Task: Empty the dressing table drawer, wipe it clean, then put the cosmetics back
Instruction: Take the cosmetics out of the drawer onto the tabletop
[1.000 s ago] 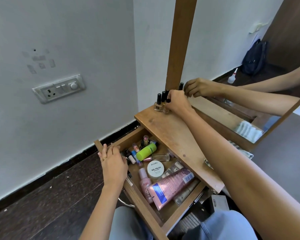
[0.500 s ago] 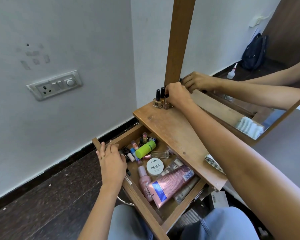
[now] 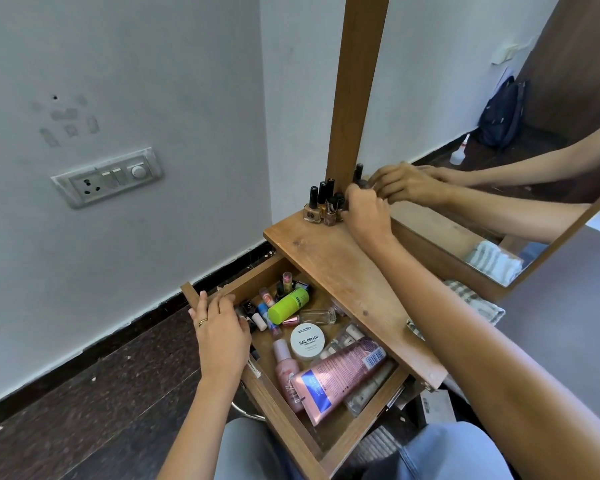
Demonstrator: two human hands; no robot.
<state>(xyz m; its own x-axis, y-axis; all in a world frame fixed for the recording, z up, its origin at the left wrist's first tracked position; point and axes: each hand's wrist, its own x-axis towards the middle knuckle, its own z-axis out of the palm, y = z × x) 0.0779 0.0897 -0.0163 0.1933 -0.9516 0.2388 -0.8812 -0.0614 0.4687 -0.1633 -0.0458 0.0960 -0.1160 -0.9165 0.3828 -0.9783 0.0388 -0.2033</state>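
Note:
The wooden drawer (image 3: 274, 410) is pulled out under the dressing table top (image 3: 343, 271). Inside lie a green bottle (image 3: 288, 304), a white nail polish remover jar (image 3: 307, 341), a pink tube (image 3: 336, 375), a pink bottle (image 3: 284, 368), a clear glass bottle (image 3: 317, 316) and several small items. My left hand (image 3: 222, 334) grips the drawer's front panel, fingers over its rim. Several nail polish bottles (image 3: 317, 206) stand on the table top by the mirror frame. My right hand (image 3: 366, 213) is curled round a dark nail polish bottle at the group's right side.
The mirror (image 3: 499, 168) stands along the table's back edge and reflects my arms. A striped cloth (image 3: 475, 303) lies on the table's right part. A socket panel (image 3: 108, 176) is on the wall at left. Dark floor runs below, and my knees are under the drawer.
My right hand has shifted slightly right, showing more nail polish bottles in the standing group. My left hand stays on the drawer front.

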